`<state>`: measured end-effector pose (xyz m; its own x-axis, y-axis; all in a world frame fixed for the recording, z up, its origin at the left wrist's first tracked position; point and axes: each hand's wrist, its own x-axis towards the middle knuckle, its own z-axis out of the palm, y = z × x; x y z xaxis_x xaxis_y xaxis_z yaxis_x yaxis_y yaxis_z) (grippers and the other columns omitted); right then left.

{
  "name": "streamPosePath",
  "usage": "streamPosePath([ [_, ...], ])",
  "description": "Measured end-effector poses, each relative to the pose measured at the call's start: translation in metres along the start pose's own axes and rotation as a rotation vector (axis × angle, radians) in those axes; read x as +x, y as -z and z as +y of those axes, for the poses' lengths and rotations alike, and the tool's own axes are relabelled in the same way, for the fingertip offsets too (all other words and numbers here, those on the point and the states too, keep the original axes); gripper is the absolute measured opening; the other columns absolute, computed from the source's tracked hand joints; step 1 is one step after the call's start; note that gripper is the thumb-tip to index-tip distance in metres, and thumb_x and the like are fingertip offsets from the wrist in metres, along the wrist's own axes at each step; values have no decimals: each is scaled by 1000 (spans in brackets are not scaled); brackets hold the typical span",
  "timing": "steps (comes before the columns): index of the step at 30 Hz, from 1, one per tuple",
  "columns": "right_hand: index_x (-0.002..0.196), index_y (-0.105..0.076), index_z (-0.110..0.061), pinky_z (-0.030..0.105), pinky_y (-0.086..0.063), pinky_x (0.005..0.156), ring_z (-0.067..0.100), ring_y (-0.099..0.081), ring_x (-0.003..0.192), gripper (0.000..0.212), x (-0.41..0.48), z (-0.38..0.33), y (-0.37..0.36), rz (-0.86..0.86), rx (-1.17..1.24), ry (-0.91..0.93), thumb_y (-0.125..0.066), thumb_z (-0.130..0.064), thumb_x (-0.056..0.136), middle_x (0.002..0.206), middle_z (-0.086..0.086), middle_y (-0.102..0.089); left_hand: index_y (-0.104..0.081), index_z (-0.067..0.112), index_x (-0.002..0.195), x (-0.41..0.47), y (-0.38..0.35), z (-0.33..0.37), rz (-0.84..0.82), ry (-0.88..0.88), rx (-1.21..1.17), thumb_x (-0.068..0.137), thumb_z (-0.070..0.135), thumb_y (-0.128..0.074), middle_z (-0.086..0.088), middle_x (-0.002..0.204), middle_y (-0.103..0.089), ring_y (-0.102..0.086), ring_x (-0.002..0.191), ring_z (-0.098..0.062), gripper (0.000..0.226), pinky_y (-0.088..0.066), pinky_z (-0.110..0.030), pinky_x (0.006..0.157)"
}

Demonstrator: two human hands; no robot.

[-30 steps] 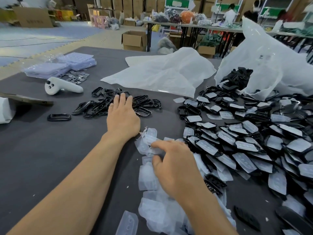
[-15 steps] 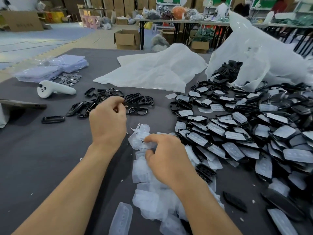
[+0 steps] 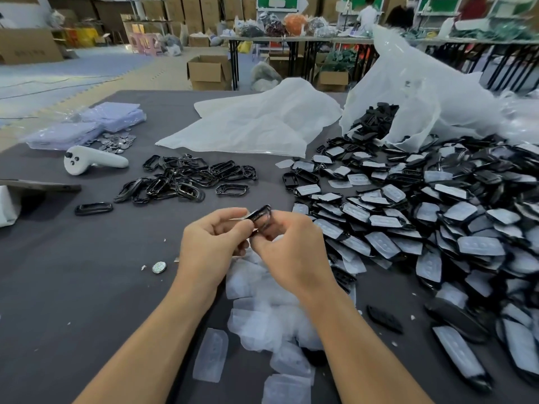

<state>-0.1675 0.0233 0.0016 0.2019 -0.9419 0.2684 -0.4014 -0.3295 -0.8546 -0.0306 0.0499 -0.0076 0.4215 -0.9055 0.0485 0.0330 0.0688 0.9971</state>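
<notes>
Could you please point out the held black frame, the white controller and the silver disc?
black frame (image 3: 261, 213), head view, upper edge.
white controller (image 3: 96, 162), head view, handle.
silver disc (image 3: 159, 267), head view, centre.

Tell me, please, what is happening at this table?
A person's left hand and right hand pinch one black frame above a pile of clear covers on the table. A big heap of covered parts lies to the right, and a smaller pile of bare frames lies behind the hands.
</notes>
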Motion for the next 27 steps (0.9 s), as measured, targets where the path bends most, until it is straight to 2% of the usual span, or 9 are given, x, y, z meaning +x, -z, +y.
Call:
streamPosePath([
  [2,86,-73,-31,12,-45,59,1,-63,67,14,2,3,2,18,-68,8,-70,-19,81,72,-20,-70,-82,17,94,1,-2,-1,-13,41,-43,85,2,-79,-6,72,-75,-59,54,-10,18,-48,-18,50],
  [6,99,-76,-30,12,-51,77,-1,-68,84,28,14,-1,18,123,-143,24,-65,-10,84,84,-17,-75,-82,26,82,8,1,-4,87,45,-6,85,2,-76,-1,65,-69,-52,47,-9,25,-43,-18,44],
  [9,103,-78,-27,27,-55,89,12,-71,92,27,36,-4,43,217,-235,-45,-62,-13,87,92,-10,-78,-80,20,87,14,2,-7,145,84,-14,89,4,-72,-7,69,-70,-48,40,-11,19,-38,-19,38],
  [12,99,-79,-25,40,-56,95,25,-70,94,27,70,4,71,209,-475,-185,-60,-11,86,96,0,-78,-79,20,87,15,1,-9,168,95,5,89,6,-72,-7,72,-75,-44,36,-8,16,-34,-17,36],
  [16,103,-65,-9,43,-52,93,35,-63,105,18,120,30,104,120,-833,-377,-57,-14,88,103,10,-66,-81,26,81,16,1,-10,174,95,87,88,10,-75,-2,72,-76,-47,41,-3,18,-37,-18,38],
  [18,93,-51,-9,42,-49,83,35,-60,97,10,133,43,113,51,-898,-440,-58,-14,88,94,11,-54,-80,26,80,16,0,-9,167,91,91,88,9,-75,1,69,-75,-48,40,-3,19,-38,-18,38],
  [20,85,-45,-10,39,-44,73,33,-54,85,15,140,57,116,-10,-958,-457,-59,-11,86,83,9,-49,-79,24,81,16,-1,-9,163,85,91,88,8,-75,3,68,-75,-47,38,-2,18,-38,-18,38],
  [24,74,-44,-10,33,-39,57,26,-48,66,20,147,71,116,16,-1005,-372,-62,-5,80,73,8,-48,-80,26,81,16,0,-9,155,89,110,88,10,-75,3,70,-76,-47,40,-2,18,-39,-19,39],
  [27,81,-56,-9,34,-42,60,28,-52,66,11,145,71,115,0,-1025,-291,-59,1,78,81,12,-59,-80,26,81,15,0,-8,149,98,106,89,9,-75,6,66,-74,-48,41,-2,19,-39,-18,40],
])
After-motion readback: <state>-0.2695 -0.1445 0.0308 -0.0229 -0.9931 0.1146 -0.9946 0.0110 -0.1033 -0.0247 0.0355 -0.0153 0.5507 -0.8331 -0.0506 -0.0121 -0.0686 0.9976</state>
